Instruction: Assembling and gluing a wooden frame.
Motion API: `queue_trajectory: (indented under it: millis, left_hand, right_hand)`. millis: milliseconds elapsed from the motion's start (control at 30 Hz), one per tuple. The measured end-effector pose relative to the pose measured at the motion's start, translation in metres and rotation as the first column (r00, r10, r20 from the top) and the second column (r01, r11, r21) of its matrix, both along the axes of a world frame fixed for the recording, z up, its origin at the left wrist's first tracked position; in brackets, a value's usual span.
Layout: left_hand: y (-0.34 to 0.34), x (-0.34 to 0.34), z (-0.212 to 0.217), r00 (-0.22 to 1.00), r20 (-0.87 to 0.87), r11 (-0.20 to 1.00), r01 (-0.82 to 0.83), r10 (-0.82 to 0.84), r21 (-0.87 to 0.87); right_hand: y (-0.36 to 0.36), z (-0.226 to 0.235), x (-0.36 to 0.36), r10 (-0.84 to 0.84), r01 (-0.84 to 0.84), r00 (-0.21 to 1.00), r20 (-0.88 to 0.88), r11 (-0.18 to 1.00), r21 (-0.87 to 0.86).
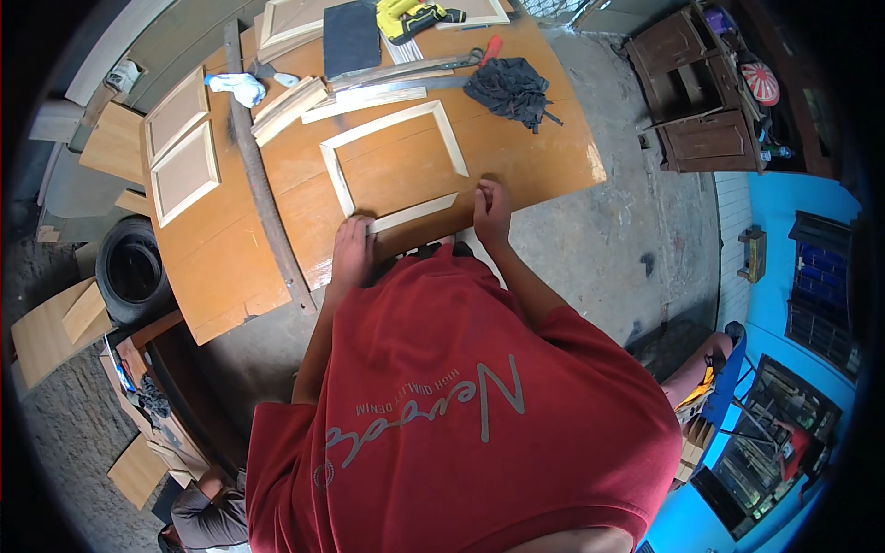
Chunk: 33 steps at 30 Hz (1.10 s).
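Red short-sleeved T-shirt (461,461), grey script print (502,395) across front.

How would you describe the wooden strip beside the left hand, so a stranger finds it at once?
On the orange-brown table, find the pale wooden frame. The strip forms its side nearest the red shirt, left end by the left hand. The other three sides meet at corners; this one leaves a gap at its right end.

Workshop surroundings noted around the edges of the frame.
Black tyre (160,293) seen at left, plywood board (48,337) laid near it; dark wooden cabinet (710,140) stood at upper right, red-and-white round object (760,83) placed close by; blue wall (772,205) broken by barred window (822,284) at right; dark-sleeved person (205,523) partly glimpsed, lower left.
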<state>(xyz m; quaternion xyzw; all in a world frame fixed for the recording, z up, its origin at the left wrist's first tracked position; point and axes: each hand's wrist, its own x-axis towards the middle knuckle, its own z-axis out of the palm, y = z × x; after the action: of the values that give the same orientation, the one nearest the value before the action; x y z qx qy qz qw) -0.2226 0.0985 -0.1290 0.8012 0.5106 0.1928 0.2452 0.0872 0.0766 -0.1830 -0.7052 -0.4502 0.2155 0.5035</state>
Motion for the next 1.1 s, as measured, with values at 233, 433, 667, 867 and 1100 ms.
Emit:
queue_trajectory:
  millis: [233, 433, 667, 867, 1100]
  left_hand:
    - [-0.009, 0.021, -0.001, 0.990, -0.110, 0.989, -0.070, 0.085, 0.131]
    - [-0.014, 0.013, -0.010, 0.988, -0.145, 0.987, -0.028, 0.052, 0.157]
    - [-0.010, -0.007, -0.009, 0.922, -0.129, 0.923, -0.342, 0.366, 0.177]
    - [-0.015, -0.018, -0.004, 0.902, -0.093, 0.906, -0.417, 0.422, 0.071]
    - [-0.015, -0.011, -0.017, 0.869, -0.011, 0.867, -0.493, 0.495, 0.074]
  right_hand:
    - [0.012, 0.038, 0.029, 0.507, -0.488, 0.835, 0.214, 0.862, -0.135]
    - [0.014, 0.019, 0.041, 0.581, -0.539, 0.749, 0.318, 0.814, -0.215]
    - [0.018, 0.024, 0.049, 0.547, -0.507, 0.766, 0.338, 0.837, -0.205]
    - [0.006, 0.022, 0.043, 0.526, -0.468, 0.746, 0.410, 0.851, -0.240]
    - [0.011, 0.015, 0.032, 0.404, -0.333, 0.850, 0.337, 0.909, -0.249]
